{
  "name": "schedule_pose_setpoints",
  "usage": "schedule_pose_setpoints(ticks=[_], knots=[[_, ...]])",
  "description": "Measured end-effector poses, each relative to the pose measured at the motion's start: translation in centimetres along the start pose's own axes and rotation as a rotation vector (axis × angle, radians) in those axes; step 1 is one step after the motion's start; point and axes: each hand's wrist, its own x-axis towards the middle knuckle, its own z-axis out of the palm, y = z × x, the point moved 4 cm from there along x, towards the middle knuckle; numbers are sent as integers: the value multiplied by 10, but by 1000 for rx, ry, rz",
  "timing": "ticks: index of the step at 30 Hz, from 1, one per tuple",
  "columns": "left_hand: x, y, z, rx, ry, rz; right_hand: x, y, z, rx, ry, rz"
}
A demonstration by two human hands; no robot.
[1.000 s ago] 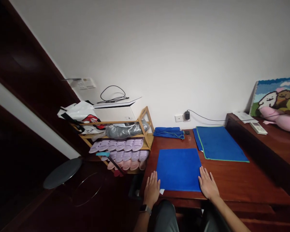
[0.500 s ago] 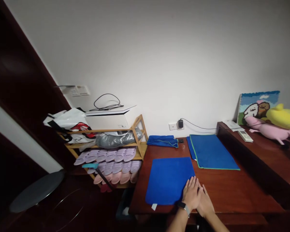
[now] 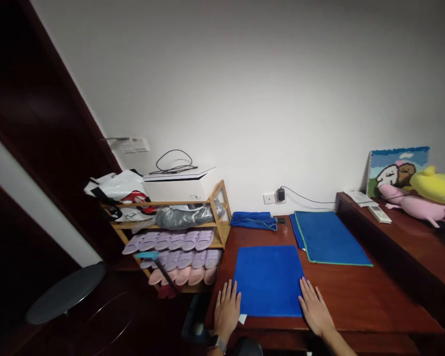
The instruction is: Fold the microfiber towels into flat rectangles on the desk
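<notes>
left hand (image 3: 227,309) and right hand (image 3: 315,306), flat and gripping nothing, flank the square blue fabric cloth (image 3: 269,282), where even pressure should work best!

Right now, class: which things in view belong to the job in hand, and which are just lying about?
Belonging to the job:
flat blue cloth, between left hand and right hand
wooden table beneath it
probably the green-edged cloth and bundled blue cloth

Apparently just lying about:
lilac slippers
remote control
pink plush toy
yellow plush toy
stool
</notes>
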Motion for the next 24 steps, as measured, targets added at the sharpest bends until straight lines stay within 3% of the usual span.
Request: schedule_pose_setpoints(ticks=[4,9,14,18,21,24], knots=[[-41,6,-15,-112,73,87,-29,-1,-16,63,155,-92],[-80,8,-13,-164,40,254,-75,5,-16,15,88,-234],[-83,-1,-9,-148,158,317,-89,18,-13,-79,130,-320],[-81,-5,-15,-194,170,363,-89,20,-20,-98,143,-321],[-81,-5,-25,-222,122,367,-92,15,-36,-96,125,-325],[-81,-1,-47,-215,122,392,-97,9,-66,-80,101,-331]])
